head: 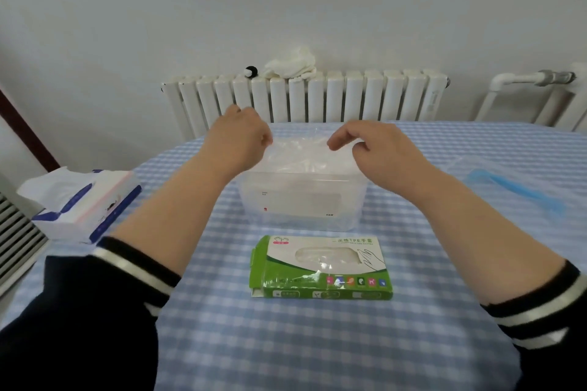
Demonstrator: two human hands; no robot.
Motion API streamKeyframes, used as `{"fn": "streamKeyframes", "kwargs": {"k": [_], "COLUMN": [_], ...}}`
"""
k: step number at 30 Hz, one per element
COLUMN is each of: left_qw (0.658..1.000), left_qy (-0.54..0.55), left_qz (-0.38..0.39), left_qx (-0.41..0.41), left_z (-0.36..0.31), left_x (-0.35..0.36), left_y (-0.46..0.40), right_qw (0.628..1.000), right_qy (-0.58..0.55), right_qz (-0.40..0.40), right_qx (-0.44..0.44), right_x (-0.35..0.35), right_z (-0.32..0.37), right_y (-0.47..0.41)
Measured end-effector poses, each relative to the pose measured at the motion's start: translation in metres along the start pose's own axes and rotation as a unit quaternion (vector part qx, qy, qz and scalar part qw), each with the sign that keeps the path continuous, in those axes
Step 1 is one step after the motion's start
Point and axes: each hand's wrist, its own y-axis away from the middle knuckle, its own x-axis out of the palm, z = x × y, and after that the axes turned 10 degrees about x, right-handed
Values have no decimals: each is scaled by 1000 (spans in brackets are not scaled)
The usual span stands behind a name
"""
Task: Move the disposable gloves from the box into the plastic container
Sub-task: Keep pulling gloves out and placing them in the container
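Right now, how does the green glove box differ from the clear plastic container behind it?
The green glove box is opaque printed cardboard; the plastic container is see-through. The glove box lies flat and low, nearer the person; the container stands taller, farther back. Nobody touches the glove box, while the left hand and right hand pinch clear gloves over the container. Both sit on the checked tablecloth.

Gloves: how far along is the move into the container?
Mostly done: the glove stack is out of the green box, which lies flattened. In hand: left hand and right hand pinch the stack over the plastic container. Left: lower it in.
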Motion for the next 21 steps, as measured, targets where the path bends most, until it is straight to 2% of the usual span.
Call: {"fn": "streamKeyframes", "kwargs": {"k": [1,3,4,6,9,13,15,18,21], "left_qw": [995,959,938,917,918,904,903,915,905], "left_qy": [51,179,235,299,357,423,406,372,399], "left_qz": [-86,-219,-253,-263,-164,64,139,150,143], "left_qx": [2,5,11,32,47,20,15,34,35], "left_z": [-5,-25,-36,-56,-75,-80,-79,-79,-79], "left_x": [0,1,3,12,31,49,56,64,65], "left_y": [8,31,43,67,95,110,115,120,120], "right_qw": [999,997,996,994,988,948,946,949,946], "right_qy": [-32,-68,-72,-50,27,198,183,103,57], "right_qz": [-20,2,33,91,147,247,266,296,320], "right_qx": [-21,-40,-40,-39,-42,-31,-13,-8,-15], "right_x": [1,6,9,15,23,40,49,57,59], "right_z": [-1,-1,-1,-2,-4,-17,-24,-31,-36], "right_y": [8,24,31,42,54,58,56,52,52]}}
